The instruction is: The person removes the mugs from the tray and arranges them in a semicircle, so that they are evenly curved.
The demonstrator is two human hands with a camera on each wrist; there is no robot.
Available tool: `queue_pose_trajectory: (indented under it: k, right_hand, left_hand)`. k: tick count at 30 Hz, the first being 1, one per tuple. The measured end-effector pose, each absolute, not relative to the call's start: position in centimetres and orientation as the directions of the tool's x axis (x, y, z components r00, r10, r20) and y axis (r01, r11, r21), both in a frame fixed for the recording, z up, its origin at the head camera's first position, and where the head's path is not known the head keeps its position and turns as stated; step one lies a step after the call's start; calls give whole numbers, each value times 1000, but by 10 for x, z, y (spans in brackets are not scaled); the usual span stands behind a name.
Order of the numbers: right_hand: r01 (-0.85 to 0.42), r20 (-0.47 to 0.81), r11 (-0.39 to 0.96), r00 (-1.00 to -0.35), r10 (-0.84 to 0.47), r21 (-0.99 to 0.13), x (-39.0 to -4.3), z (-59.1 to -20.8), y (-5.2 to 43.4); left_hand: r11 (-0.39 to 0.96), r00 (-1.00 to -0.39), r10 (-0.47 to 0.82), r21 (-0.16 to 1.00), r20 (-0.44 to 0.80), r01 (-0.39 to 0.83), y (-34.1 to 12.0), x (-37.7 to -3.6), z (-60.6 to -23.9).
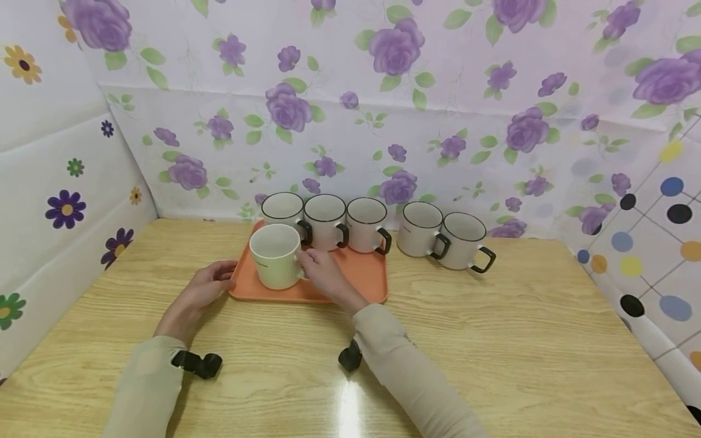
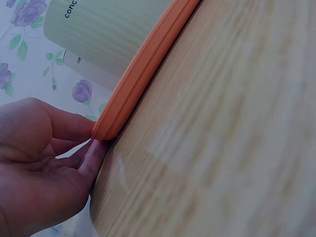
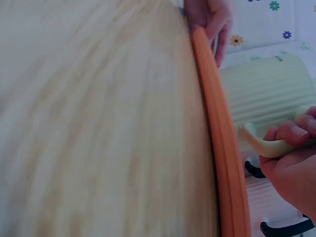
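By its handle, my right hand [image 1: 324,272] grips a pale green mug [image 1: 275,258], upright at the front left of the orange tray [image 1: 358,277]. In the right wrist view the fingers [image 3: 294,132] curl round the green handle [image 3: 266,146]. At the tray's left front corner my left hand [image 1: 208,283] touches the rim with loosely extended fingers, also seen from the side in the left wrist view. Behind the green mug, three white mugs with black rims and handles stand in a row on the tray: a left one [image 1: 282,210], a middle one [image 1: 324,228] and a right one [image 1: 366,228].
Right of the tray, two more white mugs, one [image 1: 418,231] and another [image 1: 460,243], stand close together on the wooden table [image 1: 520,353], black handles toward the right. A flowered cloth [image 1: 339,140] hangs behind the table, with patterned sheets at both sides.
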State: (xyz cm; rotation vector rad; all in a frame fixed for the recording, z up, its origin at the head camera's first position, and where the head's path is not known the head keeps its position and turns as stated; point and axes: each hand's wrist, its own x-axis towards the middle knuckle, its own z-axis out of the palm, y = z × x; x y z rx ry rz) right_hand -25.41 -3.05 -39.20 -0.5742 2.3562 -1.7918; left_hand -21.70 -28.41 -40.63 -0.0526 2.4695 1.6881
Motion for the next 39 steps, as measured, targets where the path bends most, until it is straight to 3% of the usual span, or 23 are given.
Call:
queue_pose_trajectory:
  k: [16, 30, 39]
  right_hand:
    - [-243, 152, 185, -902, -403, -952, -250, -383, -3]
    - [-183, 194, -66, -913, -359, -981, -240, -322, 50]
    - [-187, 216, -126, -935, -280, -974, -249, -293, 93]
  left_hand:
    - [366, -986, 68, 923, -151, -116, -284, -215, -406]
    - [364, -986, 75, 925, -148, -111, -283, -215, -404]
    - [363, -988, 64, 925, -143, -110, -283, -216, -406]
